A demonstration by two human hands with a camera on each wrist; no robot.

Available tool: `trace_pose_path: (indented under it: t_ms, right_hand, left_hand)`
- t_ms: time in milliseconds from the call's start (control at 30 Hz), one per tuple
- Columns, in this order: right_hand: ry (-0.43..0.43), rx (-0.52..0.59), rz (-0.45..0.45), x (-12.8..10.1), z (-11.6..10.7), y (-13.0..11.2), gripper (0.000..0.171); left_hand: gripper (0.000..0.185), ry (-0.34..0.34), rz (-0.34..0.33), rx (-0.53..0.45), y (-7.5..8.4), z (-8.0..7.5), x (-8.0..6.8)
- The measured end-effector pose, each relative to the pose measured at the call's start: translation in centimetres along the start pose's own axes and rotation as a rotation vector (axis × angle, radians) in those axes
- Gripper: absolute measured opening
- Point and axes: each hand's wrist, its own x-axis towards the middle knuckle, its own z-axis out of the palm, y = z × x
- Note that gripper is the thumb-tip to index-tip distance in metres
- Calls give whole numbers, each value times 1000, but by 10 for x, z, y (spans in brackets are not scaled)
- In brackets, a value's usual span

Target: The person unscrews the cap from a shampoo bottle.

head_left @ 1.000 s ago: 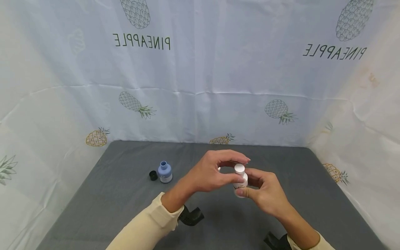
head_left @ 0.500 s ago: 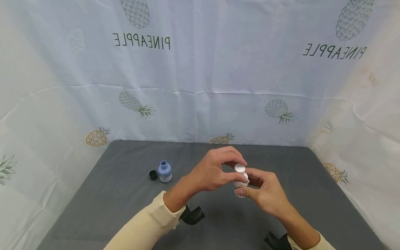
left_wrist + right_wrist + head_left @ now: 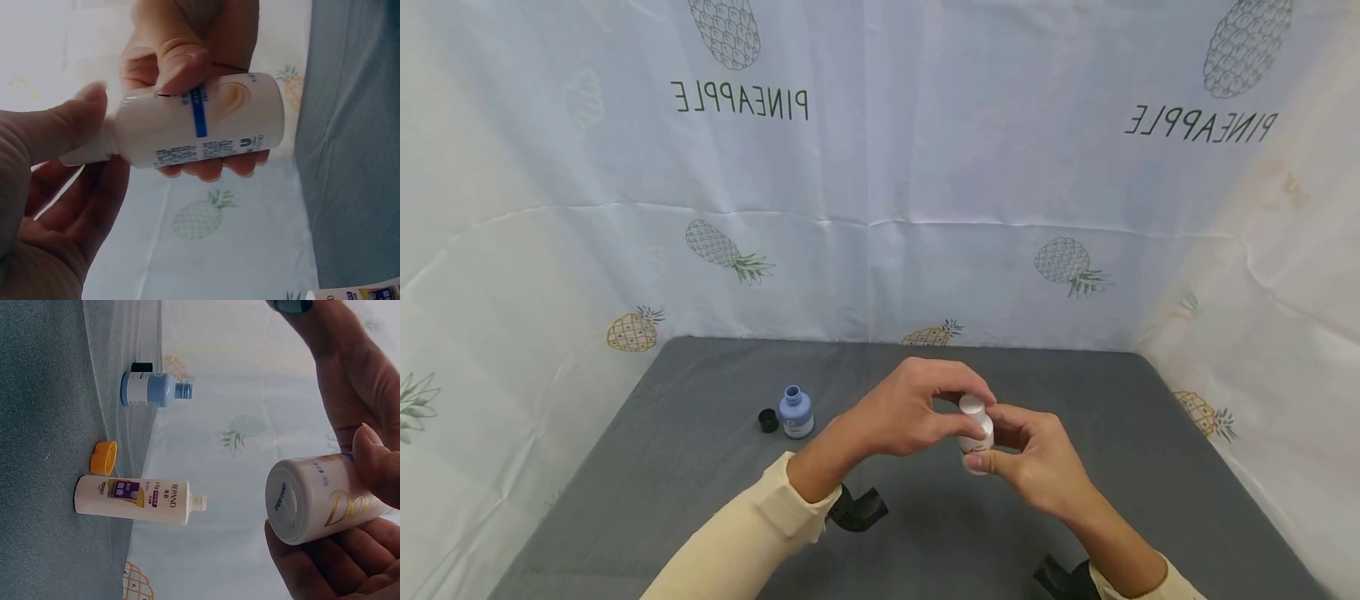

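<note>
My right hand (image 3: 1000,457) grips a small white bottle (image 3: 977,440) upright above the grey table (image 3: 700,483). My left hand (image 3: 964,414) pinches its white cap (image 3: 972,406) between thumb and curled fingers. In the left wrist view the bottle (image 3: 206,122) shows a blue stripe; the fingers (image 3: 181,59) of my right hand wrap round it and my left thumb (image 3: 59,131) lies against the cap (image 3: 87,150). From the right wrist the bottle's base (image 3: 294,497) faces the camera.
An open blue bottle (image 3: 795,412) stands at the table's left, its black cap (image 3: 767,421) beside it. Past the hands, another white bottle with a purple label (image 3: 134,499) stands uncapped next to an orange cap (image 3: 104,457). Pineapple-print cloth (image 3: 880,208) walls the table.
My left fingers, stretched out over the cap before, have curled down round it. The right hand and the bottle have stayed in place.
</note>
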Motion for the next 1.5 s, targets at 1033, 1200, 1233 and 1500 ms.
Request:
trace_pose_path:
  t_ms: [1033,1200,1233,1500]
  right_hand:
    - [-19,-20,50,0,-2,1,38]
    - [-15,-19,52,0,-1,2,41]
    - [-10,-19,51,0,-1,2,41]
    - [29,-23,44,0,-1,2,48]
  left_hand:
    - [28,-464,-56,385,29,-23,27]
    - [21,-413,-49,424,29,-25,26]
    - [20,-392,-45,428,29,-25,25]
    - [14,-123,41,363,15,-20,16]
